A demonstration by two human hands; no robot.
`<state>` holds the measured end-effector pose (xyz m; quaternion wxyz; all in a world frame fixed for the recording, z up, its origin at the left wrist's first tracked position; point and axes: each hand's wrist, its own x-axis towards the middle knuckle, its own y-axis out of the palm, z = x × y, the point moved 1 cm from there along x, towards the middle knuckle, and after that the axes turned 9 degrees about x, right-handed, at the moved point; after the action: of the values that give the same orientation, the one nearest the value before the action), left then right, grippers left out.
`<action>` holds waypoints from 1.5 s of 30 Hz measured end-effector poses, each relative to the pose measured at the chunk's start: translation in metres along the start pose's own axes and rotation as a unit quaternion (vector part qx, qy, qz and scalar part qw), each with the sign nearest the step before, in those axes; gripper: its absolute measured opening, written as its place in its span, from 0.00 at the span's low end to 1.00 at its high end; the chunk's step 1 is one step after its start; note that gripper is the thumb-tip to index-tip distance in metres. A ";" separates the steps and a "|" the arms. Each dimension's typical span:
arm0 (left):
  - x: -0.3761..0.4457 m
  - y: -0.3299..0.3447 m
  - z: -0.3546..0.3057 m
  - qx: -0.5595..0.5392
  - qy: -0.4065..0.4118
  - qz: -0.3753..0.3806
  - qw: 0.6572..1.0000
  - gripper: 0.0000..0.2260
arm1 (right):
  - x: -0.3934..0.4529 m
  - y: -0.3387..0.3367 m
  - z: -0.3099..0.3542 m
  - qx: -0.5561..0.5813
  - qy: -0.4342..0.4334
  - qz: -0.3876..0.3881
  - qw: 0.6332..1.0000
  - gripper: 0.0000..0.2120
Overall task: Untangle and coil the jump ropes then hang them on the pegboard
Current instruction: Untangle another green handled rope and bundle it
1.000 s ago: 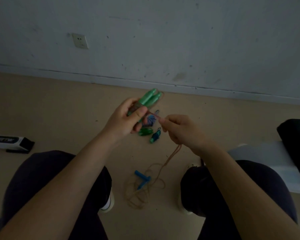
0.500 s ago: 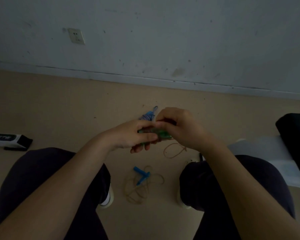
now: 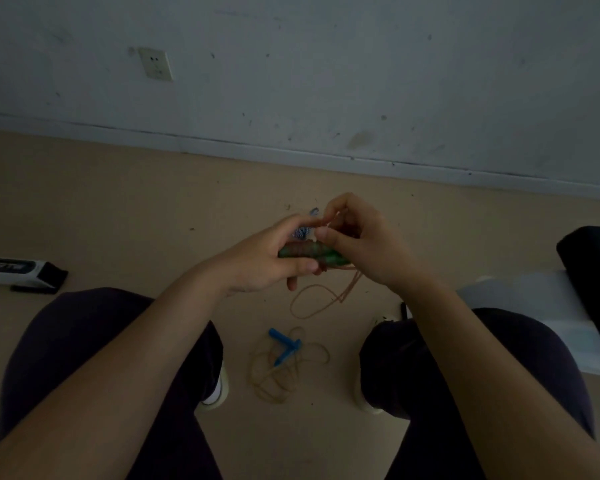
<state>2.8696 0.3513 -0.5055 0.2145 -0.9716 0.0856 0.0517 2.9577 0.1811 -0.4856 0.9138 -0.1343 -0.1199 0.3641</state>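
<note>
My left hand (image 3: 264, 258) grips the green jump-rope handles (image 3: 309, 252), held sideways with tan cord wound round them. My right hand (image 3: 364, 240) pinches the tan cord (image 3: 321, 299) just above the handles; a loose loop of it hangs below toward the floor. Behind the hands lies a blue-and-white striped piece (image 3: 303, 230), mostly hidden. A second jump rope with blue handles (image 3: 284, 346) lies on the floor between my feet, its tan cord (image 3: 281, 372) in a tangled heap. No pegboard is in view.
My knees in dark trousers fill the lower left and right. A white-and-black box (image 3: 18, 271) lies on the floor at far left. A white board (image 3: 548, 317) with a black object (image 3: 593, 271) on it sits at right. The wall (image 3: 326, 81) is straight ahead.
The green handles were turned from pointing up to lying sideways. My right hand moved up over them with the cord, and the hanging loop got shorter.
</note>
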 end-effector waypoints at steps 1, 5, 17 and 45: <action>-0.001 0.000 -0.001 -0.007 0.011 -0.001 1.000 0.27 | 0.000 0.000 0.000 0.003 -0.003 0.000 1.000 0.07; -0.002 0.000 -0.003 -0.032 0.047 -0.011 0.998 0.30 | 0.000 0.003 -0.003 0.051 0.049 -0.004 0.998 0.09; 0.005 0.000 -0.007 -0.117 -0.017 -0.165 0.979 0.09 | 0.000 0.011 -0.010 0.245 0.106 -0.004 0.964 0.12; 0.008 0.009 -0.002 -0.195 -0.039 -0.184 0.963 0.14 | -0.003 0.028 -0.012 0.370 0.157 0.008 0.916 0.17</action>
<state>2.8763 0.3411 -0.5084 0.0298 -0.9908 -0.1152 0.0649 2.9420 0.1965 -0.5061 0.9024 0.1567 0.1691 0.3641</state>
